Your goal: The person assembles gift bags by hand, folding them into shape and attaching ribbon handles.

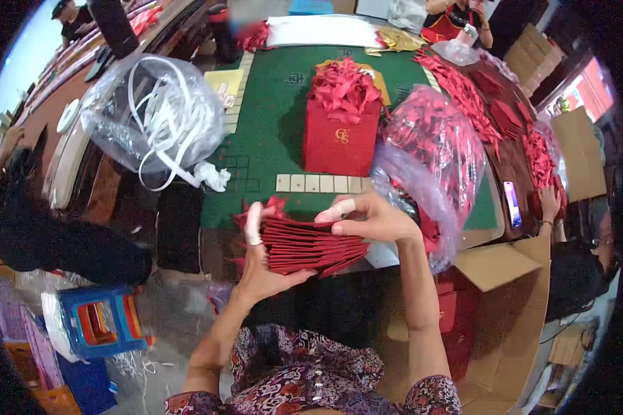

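Note:
A thick stack of folded red pieces [311, 247] is held in front of my body at the table's near edge. My left hand [262, 266] wraps round its left end, with white tape on a raised finger. Across the stack's upper right rests my right hand [374, 218], its thumb and taped finger on the top edge. Red ribbon ends [273, 206] stick out behind the stack on the left. Beyond the hands stands a red box [341, 142] with a gold logo, heaped with red ribbons [345, 90]. A row of small cream cards [318, 183] lies before it.
A clear bag of white strips [163, 114] is at left on the green mat [270, 124]. Right of the box sits a plastic bag of red ribbons [439, 138]. An open carton [509, 318] stands at lower right, stools [104, 321] at lower left. Other people are around the table.

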Motion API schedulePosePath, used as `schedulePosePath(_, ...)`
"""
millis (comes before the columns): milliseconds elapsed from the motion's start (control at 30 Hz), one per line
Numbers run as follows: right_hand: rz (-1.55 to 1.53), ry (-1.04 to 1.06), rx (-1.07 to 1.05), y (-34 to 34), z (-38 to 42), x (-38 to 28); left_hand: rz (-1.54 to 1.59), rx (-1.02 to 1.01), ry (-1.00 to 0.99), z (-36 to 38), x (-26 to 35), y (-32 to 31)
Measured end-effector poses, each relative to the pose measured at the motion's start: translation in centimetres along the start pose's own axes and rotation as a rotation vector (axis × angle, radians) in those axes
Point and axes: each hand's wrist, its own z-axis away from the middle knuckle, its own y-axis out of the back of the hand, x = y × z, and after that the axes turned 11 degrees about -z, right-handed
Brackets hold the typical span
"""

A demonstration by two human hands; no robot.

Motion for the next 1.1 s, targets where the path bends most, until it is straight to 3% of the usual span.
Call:
schedulePosePath(67, -0.049, 0.047, -0.039, 0.7, 0.0, 0.7, -0.276, -0.120, 0.067, -0.7, 1.1, 1.3)
schedulePosePath(133, -0.099, 0.095, -0.080, 1.5, -0.1, 1.7, -0.290, -0.111, 0.062, -0.8, 0.5, 1.3)
schedulePosePath(200, -0.219, 0.071, 0.197, 2.4, -0.9, 3.2, -0.307, -0.097, 0.045, -0.7, 0.1, 1.3)
schedulePosePath(233, -0.096, 0.146, 0.477, 2.7, -1.8, 4.7, -0.250, -0.092, 0.080, -0.5, -0.2, 1.1)
schedulePosePath(267, -0.096, 0.153, 0.482, 3.0, -2.4, 5.3, -0.251, -0.095, 0.072, -0.5, -0.2, 1.2)
schedulePosePath(333, 0.416, 0.326, 1.094, 4.1, -3.6, 6.2, -0.293, -0.110, 0.074, -0.6, 0.0, 1.3)
schedulePosePath(367, 0.415, 0.330, 1.099, 5.2, -4.2, 7.3, -0.238, -0.083, 0.050, -0.4, -0.4, 1.1)
schedulePosePath(433, 0.780, 0.282, 1.234, 7.0, -5.3, 8.3, -0.234, -0.080, 0.047, -0.4, -0.6, 1.0)
schedulePosePath(533, 0.769, 0.112, 1.243, 7.4, -6.0, 8.3, -0.263, -0.092, 0.050, -0.4, -0.3, 1.2)
schedulePosePath(667, 0.861, 0.088, 1.294, 7.4, -7.0, 8.6, -0.296, -0.107, 0.057, -0.3, -0.4, 1.3)
schedulePosePath(1000, 0.795, 0.252, 1.475, 7.1, -7.9, 9.5, -0.232, -0.066, 0.062, -0.3, -0.3, 1.0)
schedulePosePath(1100, 0.346, 0.419, 1.272, 5.2, -6.6, 6.5, -0.234, -0.057, 0.066, -0.3, -0.2, 1.0)
